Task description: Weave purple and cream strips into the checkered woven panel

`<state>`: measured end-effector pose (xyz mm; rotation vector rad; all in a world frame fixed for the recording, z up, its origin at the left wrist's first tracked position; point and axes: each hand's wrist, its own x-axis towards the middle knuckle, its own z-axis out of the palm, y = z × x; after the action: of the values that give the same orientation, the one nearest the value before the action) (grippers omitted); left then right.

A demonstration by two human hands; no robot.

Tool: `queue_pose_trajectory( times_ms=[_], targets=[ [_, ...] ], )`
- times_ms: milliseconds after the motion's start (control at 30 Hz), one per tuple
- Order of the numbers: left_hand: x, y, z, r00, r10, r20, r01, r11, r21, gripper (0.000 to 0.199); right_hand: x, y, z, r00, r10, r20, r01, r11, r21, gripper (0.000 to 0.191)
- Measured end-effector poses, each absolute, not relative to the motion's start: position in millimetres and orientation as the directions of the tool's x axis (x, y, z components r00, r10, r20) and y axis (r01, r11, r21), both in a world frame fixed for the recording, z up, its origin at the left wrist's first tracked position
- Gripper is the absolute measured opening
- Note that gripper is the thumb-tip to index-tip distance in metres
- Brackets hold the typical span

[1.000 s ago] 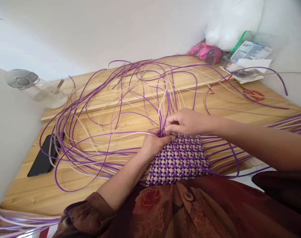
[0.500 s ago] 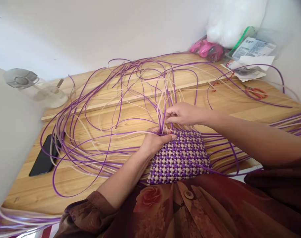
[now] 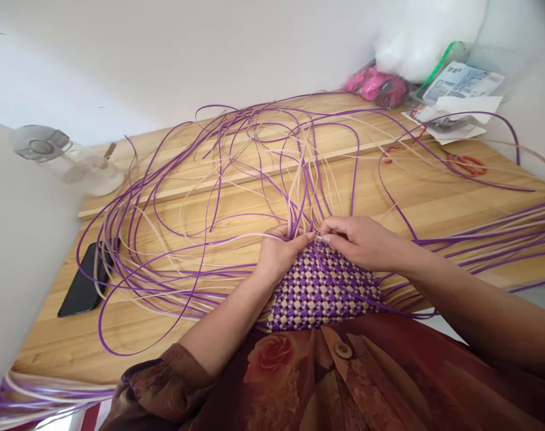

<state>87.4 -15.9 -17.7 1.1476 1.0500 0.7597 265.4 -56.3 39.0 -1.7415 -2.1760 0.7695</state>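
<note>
A woven panel in a purple and beige check lies at the table's front edge, against the brown shirt. Long loose purple and beige strands run out from its edges. My left hand is closed on the panel's upper left corner, its thumb on top and upright strands rising by its fingers. At the top edge, just right of that thumb, my right hand pinches with thumb and forefinger. A thin strand seems to be between those fingertips, but the exact grip is partly hidden.
Loose strands loop across the wooden table. A black phone lies at the left, with a clear plastic jug behind it. Orange-handled scissors, papers and a pink bundle sit at the right rear.
My right hand has come down and to the right, from the upright strands to the panel's top edge. My left hand stays on the corner, its thumb slightly shifted.
</note>
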Motion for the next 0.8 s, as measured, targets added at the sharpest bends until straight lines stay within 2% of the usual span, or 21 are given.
queue_pose_trajectory(
  times_ms=[133, 233, 367, 500, 633, 800],
  targets=[
    [83, -8, -13, 0.409, 0.877, -0.253, 0.236, 0.166, 0.958, 0.022, 258, -60, 25, -0.175, 0.981, -0.079, 0.796, 0.094, -0.598, 0.023],
    [84, -3, -12, 0.405, 0.871, -0.277, 0.31, 0.154, 0.938, 0.015, 252, -61, 12, -0.107, 0.994, -0.039, 0.74, 0.054, -0.67, 0.026],
    [91, -2, -17, 0.361, 0.875, -0.324, 0.265, 0.237, 0.935, 0.019, 249, -61, -2, -0.051, 0.999, 0.012, 0.665, 0.043, -0.746, 0.03],
    [94, -4, -20, 0.349, 0.884, -0.31, 0.255, 0.229, 0.939, 0.027, 252, -62, -11, -0.016, 0.999, 0.046, 0.591, 0.046, -0.805, 0.028],
    [93, -5, -20, 0.328, 0.898, -0.293, 0.241, 0.221, 0.945, 0.03, 254, -62, -13, 0.013, 0.999, 0.043, 0.545, 0.029, -0.838, 0.026],
    [93, -8, -20, 0.392, 0.865, -0.314, 0.168, 0.268, 0.949, 0.03, 254, -61, -12, 0.007, 0.999, 0.035, 0.536, 0.025, -0.844, 0.025]
  ],
)
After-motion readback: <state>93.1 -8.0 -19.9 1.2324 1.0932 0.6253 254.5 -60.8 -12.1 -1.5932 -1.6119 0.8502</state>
